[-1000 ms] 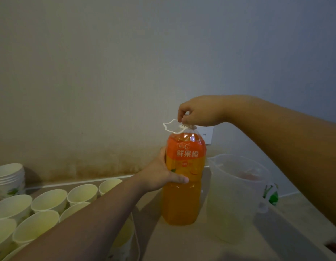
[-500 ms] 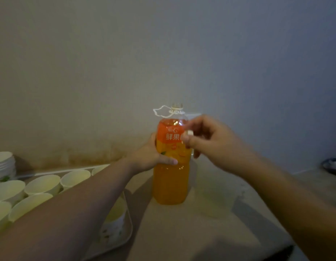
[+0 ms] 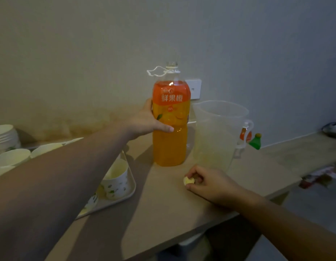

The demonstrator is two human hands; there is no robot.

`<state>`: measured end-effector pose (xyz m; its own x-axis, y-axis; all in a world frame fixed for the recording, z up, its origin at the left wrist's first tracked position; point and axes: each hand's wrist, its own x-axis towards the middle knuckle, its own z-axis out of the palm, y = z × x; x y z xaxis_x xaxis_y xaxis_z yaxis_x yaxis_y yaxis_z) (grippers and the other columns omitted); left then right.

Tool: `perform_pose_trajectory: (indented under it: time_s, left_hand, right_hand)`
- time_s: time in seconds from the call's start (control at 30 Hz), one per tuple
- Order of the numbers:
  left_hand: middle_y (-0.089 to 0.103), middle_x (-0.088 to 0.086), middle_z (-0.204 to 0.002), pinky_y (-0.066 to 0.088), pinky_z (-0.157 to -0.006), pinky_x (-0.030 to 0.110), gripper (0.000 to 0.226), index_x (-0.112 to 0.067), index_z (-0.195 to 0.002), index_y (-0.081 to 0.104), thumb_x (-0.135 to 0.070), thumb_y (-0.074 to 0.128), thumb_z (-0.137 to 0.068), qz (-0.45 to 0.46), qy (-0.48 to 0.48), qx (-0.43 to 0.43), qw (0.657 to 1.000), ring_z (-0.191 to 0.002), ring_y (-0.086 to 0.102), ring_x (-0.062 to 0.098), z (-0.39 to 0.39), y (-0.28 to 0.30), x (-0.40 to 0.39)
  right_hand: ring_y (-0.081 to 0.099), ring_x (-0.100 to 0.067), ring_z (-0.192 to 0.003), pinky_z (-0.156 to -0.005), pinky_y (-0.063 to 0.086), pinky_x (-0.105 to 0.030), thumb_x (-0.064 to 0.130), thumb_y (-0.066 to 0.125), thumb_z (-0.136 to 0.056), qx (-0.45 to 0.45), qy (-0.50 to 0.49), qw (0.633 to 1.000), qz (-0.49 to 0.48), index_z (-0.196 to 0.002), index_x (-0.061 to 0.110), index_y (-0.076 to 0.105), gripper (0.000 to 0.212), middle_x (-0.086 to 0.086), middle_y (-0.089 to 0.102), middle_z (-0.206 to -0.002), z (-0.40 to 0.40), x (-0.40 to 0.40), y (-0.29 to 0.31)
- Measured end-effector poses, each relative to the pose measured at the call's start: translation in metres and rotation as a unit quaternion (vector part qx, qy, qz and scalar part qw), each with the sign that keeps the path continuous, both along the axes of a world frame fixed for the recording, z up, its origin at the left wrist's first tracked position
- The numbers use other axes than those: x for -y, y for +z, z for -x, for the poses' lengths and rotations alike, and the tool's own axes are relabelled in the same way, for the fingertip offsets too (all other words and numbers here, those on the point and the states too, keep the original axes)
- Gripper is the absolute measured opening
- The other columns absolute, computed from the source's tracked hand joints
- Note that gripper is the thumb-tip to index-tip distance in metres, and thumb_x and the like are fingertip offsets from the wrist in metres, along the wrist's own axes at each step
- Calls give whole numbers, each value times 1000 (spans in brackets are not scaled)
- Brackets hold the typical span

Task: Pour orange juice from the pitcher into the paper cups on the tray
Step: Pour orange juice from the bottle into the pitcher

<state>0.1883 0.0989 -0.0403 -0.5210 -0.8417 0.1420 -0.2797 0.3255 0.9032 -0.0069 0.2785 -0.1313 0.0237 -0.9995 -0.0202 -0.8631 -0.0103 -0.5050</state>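
Pitcher (image 3: 218,132) empty, upright on surface (image 3: 163,210), just right of uncapped bottle (image 3: 170,117) | left hand (image 3: 146,120) fingers wrap bottle's waist; right hand (image 3: 206,182) pinches cap (image 3: 188,180) in front of pitcher | cups (image 3: 116,177) on tray (image 3: 124,196), far left | likely next: fill pitcher

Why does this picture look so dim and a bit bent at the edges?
Head view: the room light is low and flat, so the wall looks grey and the orange juice bottle is the only vivid thing; the left hand casts a soft shadow on the table; the wide-angle lens bows the table edge; the foreground forearms look soft.
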Motion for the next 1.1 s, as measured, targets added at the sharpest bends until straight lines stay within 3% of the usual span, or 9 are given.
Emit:
perform_pose_trajectory:
  time_s: [0.17,0.27,0.37,0.43,0.6,0.73,0.83,1.0,1.1]
  left_hand:
    - [53,-3,-140,50,-98,42,124,-28,-154,22,-23,99,-58,-11,5,1,1000,-127,55,22,1,-12,2]
    - [57,-5,-139,51,-103,50,131,-33,-151,27,-40,104,-44,-15,-2,-16,1000,-127,57,23,3,-16,0]
    - [60,-5,-137,51,-104,55,137,-35,-149,32,-52,103,-33,-6,7,-41,999,-124,61,23,5,-20,2]
    - [63,-6,-135,51,-103,56,133,-36,-148,37,-55,102,-34,-3,6,-47,999,-123,62,22,5,-23,5]
    - [63,-9,-135,51,-102,53,125,-38,-148,38,-50,103,-42,-17,-5,-43,999,-122,62,21,6,-26,12]
    - [64,-9,-135,51,-103,55,124,-38,-148,40,-51,103,-43,-19,-10,-44,999,-123,63,22,6,-28,15]
    - [62,-10,-137,52,-100,48,125,-39,-149,39,-59,100,-41,-17,-9,-35,999,-123,60,21,7,-27,14]
    - [62,-10,-134,53,-86,34,123,-37,-148,39,-55,100,-44,-7,-13,-48,999,-120,62,18,8,-26,13]
    - [63,-10,-134,53,-82,30,118,-37,-148,39,-50,100,-49,-8,-13,-53,999,-118,62,17,7,-26,12]
  right_hand:
    - [46,5,-86,-68,33,-9,49,63,-92,-52,31,998,-18,-134,42,49,45,28,44,-92,-4,3,9]
    - [50,4,-80,-69,40,-12,49,65,-91,-26,34,999,13,-139,42,46,52,28,46,-88,-7,3,31]
    - [61,-3,-86,-78,57,-26,48,66,-90,20,31,995,97,-132,43,50,45,19,60,-101,-6,1,66]
    - [61,-3,-88,-76,56,-22,42,64,-93,58,31,982,175,-124,42,54,33,23,59,-104,-2,-5,92]
    - [56,-8,-72,-59,50,-24,27,62,-96,133,-42,888,437,-102,32,61,8,10,59,-83,39,-15,120]
    - [54,-12,-101,-83,57,-43,64,53,-83,144,-175,914,337,-126,34,49,53,4,49,-117,84,3,98]
    - [59,-19,-109,-95,53,-48,88,48,-74,224,-197,923,244,-133,36,42,79,1,53,-124,102,11,79]
    - [63,-27,-89,-91,52,-51,65,41,-96,337,-200,901,185,-100,11,57,56,-10,65,-94,105,19,70]
    - [56,-24,-73,-76,49,-41,58,46,-98,412,-222,865,180,-77,10,57,53,-9,58,-73,102,24,76]
